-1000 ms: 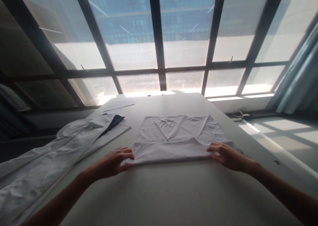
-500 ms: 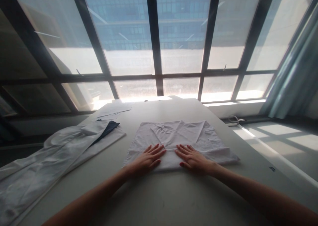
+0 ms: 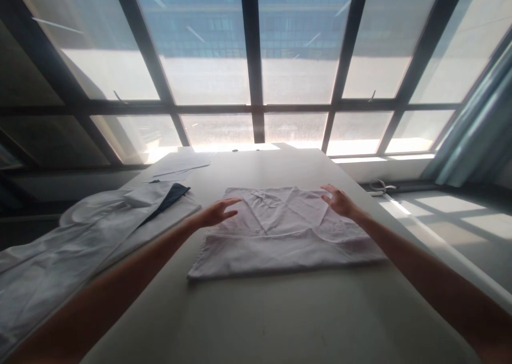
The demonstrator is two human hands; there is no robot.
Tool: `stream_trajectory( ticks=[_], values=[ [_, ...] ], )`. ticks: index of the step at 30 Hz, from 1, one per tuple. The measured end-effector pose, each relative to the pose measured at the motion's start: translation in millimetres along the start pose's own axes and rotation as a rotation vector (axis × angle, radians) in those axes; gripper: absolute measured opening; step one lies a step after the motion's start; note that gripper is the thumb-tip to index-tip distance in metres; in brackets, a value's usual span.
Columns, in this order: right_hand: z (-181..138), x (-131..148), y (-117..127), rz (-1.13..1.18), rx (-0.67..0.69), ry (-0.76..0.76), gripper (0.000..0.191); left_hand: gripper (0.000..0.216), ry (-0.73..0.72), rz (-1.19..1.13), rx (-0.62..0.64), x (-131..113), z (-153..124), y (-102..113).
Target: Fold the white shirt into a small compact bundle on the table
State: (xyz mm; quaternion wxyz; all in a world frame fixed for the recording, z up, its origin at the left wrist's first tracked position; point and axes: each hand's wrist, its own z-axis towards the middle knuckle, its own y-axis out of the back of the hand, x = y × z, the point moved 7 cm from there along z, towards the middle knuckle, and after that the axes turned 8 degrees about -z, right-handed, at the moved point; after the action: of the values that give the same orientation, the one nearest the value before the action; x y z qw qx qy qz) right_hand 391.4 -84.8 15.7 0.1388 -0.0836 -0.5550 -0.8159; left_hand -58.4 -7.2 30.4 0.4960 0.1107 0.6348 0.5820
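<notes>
A white cloth garment (image 3: 280,246) lies folded on the table in front of me, its near edge turned up in a wide band. Creases and a small gathered detail show on its far half. My left hand (image 3: 219,212) is over the garment's left side, fingers stretched out and holding nothing. Over the far right part is my right hand (image 3: 336,199), fingers apart, also holding nothing. Whether either hand touches the fabric I cannot tell.
The white table (image 3: 248,321) reaches toward large framed windows. On its left side lies a heap of white clothing (image 3: 100,228) with a dark blue piece (image 3: 166,204). Behind that are white sheets (image 3: 180,165). A blue-grey curtain (image 3: 472,124) hangs at right.
Both hands have left the garment's near band, moving outward and farther from me. The near band now shows uncovered. The view has tilted slightly down.
</notes>
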Motion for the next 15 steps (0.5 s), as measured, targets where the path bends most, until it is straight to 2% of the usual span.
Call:
stream_trajectory(
  ticks=[3,6,12,15],
  values=[
    [39.2,-50.0,-2.8,-0.052,0.047,-0.124,0.048,0.088,0.147,0.101,-0.131,57.1,32.1,24.9],
    [57.7,-75.9,-15.1,-0.079,0.166,-0.185,0.046,0.083,0.278,0.15,-0.163,94.8,54.5,34.3],
    [72.4,-84.5,-34.2,-0.029,0.314,-0.141,0.025,0.054,0.379,0.137,-0.15,123.0,83.0,36.3],
    [79.8,-88.7,-38.1,0.009,0.387,-0.144,0.021,0.037,0.427,0.123,-0.129,131.6,92.9,37.0]
  ],
)
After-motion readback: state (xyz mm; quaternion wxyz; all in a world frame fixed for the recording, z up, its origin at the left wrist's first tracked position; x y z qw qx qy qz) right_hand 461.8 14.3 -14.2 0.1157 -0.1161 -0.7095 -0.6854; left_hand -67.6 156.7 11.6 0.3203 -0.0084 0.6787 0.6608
